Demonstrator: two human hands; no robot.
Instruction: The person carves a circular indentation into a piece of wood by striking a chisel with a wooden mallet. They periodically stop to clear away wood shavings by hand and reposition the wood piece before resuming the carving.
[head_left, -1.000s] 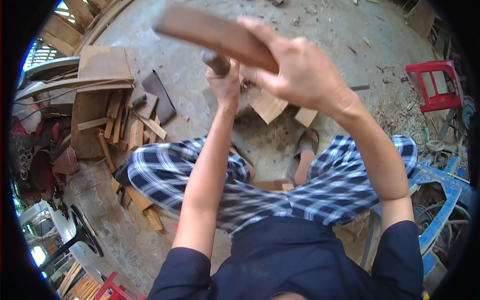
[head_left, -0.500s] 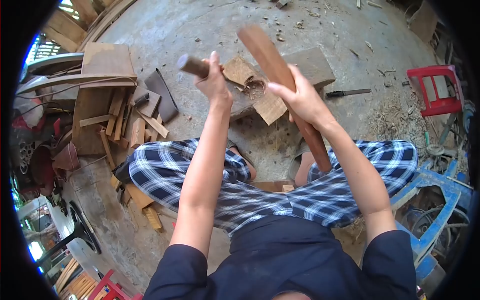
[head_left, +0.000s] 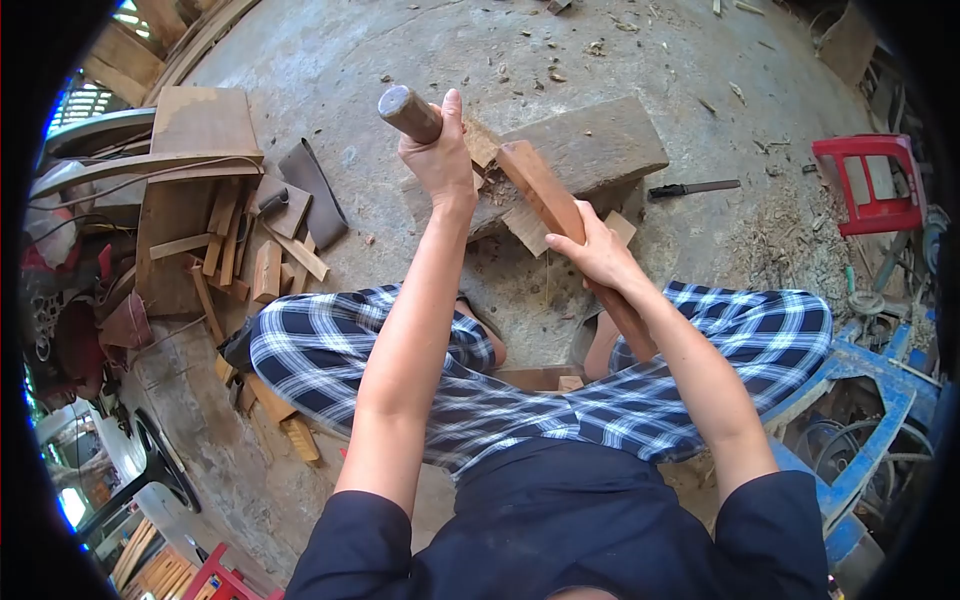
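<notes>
My left hand is wrapped round a thick round chisel handle, its flat end facing up and left. The blade is hidden behind the hand. In my right hand is a long squared wooden mallet, tilted with its far end near my left hand and its lower end by my knee. Beneath both hands lies a light-coloured wood block, partly covered by the mallet and my left hand. The block rests on a thick worn plank.
A dark narrow tool lies right of the plank. Left are wood offcuts and a dark flat strip. A red plastic stool stands right, near a blue metal frame. Wood shavings litter the concrete floor.
The mallet's far end has come down and toward me, now closer to the wood block. My left hand and the chisel handle have shifted slightly right and away from me.
</notes>
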